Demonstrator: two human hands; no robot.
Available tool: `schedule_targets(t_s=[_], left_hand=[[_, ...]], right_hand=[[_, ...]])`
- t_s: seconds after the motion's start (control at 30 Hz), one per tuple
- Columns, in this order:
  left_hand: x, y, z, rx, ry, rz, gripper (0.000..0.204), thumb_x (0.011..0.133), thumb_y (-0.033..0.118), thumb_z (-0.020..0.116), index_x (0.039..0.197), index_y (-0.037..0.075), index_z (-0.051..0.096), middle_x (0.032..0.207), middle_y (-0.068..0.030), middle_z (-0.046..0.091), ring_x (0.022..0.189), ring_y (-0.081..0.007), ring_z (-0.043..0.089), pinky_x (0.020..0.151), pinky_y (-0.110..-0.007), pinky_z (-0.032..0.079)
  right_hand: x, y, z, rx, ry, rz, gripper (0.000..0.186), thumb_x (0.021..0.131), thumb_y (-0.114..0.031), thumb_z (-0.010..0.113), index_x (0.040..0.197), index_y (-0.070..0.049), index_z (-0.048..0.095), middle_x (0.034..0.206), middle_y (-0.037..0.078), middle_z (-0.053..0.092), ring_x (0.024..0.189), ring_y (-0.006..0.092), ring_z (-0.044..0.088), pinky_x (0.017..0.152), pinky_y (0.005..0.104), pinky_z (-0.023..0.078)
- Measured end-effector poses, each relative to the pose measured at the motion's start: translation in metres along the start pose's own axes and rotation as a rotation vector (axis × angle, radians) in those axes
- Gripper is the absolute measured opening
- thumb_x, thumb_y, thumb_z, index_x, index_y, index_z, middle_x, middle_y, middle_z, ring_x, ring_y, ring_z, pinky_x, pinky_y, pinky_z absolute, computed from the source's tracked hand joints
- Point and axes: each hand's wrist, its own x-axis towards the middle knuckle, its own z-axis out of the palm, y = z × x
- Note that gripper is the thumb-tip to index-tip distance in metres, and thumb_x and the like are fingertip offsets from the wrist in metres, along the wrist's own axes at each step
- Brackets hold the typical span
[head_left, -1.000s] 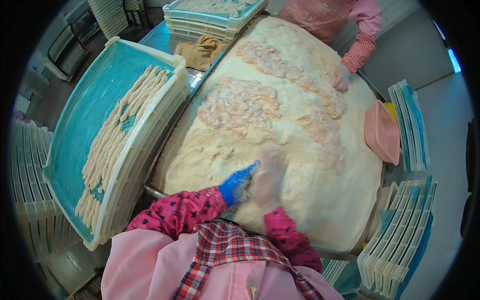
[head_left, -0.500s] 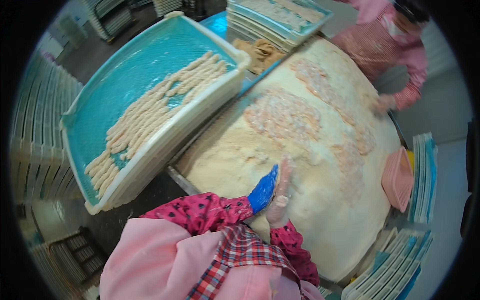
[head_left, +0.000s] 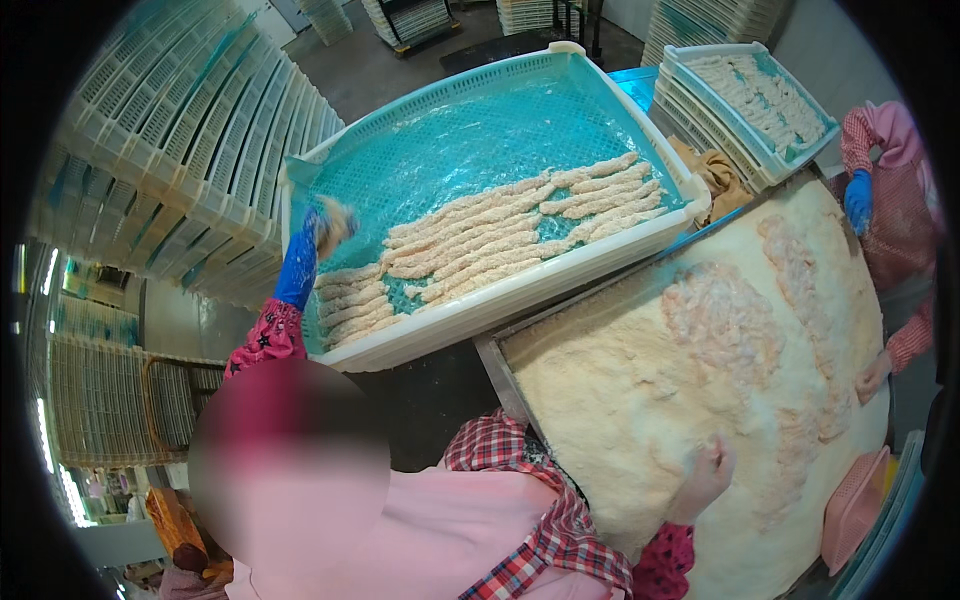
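My left hand (head_left: pixel 312 245), in a blue glove, is over the left end of a white-rimmed tray (head_left: pixel 440 338) lined with turquoise mesh. It is closed on a crumb-coated meat strip (head_left: pixel 338 226), blurred by motion. Rows of coated strips (head_left: pixel 470 235) lie side by side along the near part of the tray. Low over the pale crumbs (head_left: pixel 620 385) on the metal-edged table, my right hand (head_left: pixel 706 472) has its fingers curled in; whether anything is inside them is hidden. Beyond it lies a heap of pinkish raw meat pieces (head_left: pixel 722 315), partly coated.
Tall stacks of white trays (head_left: pixel 200 150) stand at the left. Another tray stack (head_left: pixel 750 100) with coated strips is at the far right, beside a brown cloth (head_left: pixel 715 180). A co-worker (head_left: pixel 895 210) works at the table's right side, near a pink basket (head_left: pixel 855 505).
My hands were together over the crumbs; the left has swung left over the tray with a strip, while the right stays over the crumbs, its fingers now curled. The view has turned left.
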Motion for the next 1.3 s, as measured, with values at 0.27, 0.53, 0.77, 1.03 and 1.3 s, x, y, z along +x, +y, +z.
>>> schedule_targets(t_s=[0.27,0.53,0.77,1.03,1.3], left_hand=[[-0.008,0.067,0.065,-0.025,-0.393,-0.224,0.051,0.097,0.041,0.032,0.132,0.005,0.04,0.133,-0.0113,0.045,0.122,-0.0244,0.044,0.106,-0.042,0.028],[-0.06,0.134,0.156,-0.023,-0.427,0.204,0.058,0.094,0.047,0.033,0.125,0.001,0.049,0.128,-0.0171,0.049,0.111,-0.0282,0.053,0.101,-0.043,0.033],[-0.128,0.135,0.315,-0.041,-1.039,0.327,0.034,0.086,0.018,0.059,0.117,0.004,0.056,0.121,-0.012,0.056,0.118,-0.025,0.049,0.101,-0.039,0.034],[-0.253,0.045,0.472,0.345,-1.378,0.92,0.025,0.087,0.013,0.058,0.11,0.004,0.058,0.114,-0.0121,0.058,0.105,-0.0266,0.056,0.089,-0.034,0.043],[-0.231,0.04,0.451,-0.928,-0.677,-0.794,0.022,0.088,0.01,0.056,0.109,0.003,0.054,0.097,-0.0086,0.062,0.084,-0.0146,0.057,0.071,-0.026,0.046]], right_hand=[[0.051,-0.038,0.077,-0.501,-0.62,-0.754,0.038,0.07,-0.002,0.062,0.108,-0.005,0.057,0.108,0.014,0.057,0.104,0.033,0.051,0.089,0.0373,0.041],[0.038,-0.002,-0.033,-0.151,0.157,-0.352,0.035,0.074,0.001,0.055,0.109,-0.005,0.059,0.11,0.013,0.058,0.106,0.03,0.052,0.091,0.0365,0.042],[0.013,0.027,-0.096,-0.369,-0.222,-0.12,0.035,0.075,-0.004,0.059,0.111,-0.004,0.058,0.108,0.013,0.06,0.103,0.0295,0.055,0.088,0.0348,0.044],[-0.003,0.001,-0.069,-0.319,0.263,-0.191,0.02,0.073,-0.001,0.061,0.093,-0.003,0.062,0.096,0.012,0.063,0.091,0.0264,0.06,0.08,0.0333,0.047],[-0.015,0.018,-0.083,-0.52,-0.175,-0.187,0.023,0.073,-0.003,0.061,0.096,-0.002,0.063,0.095,0.014,0.062,0.09,0.0277,0.06,0.086,0.0348,0.045]])
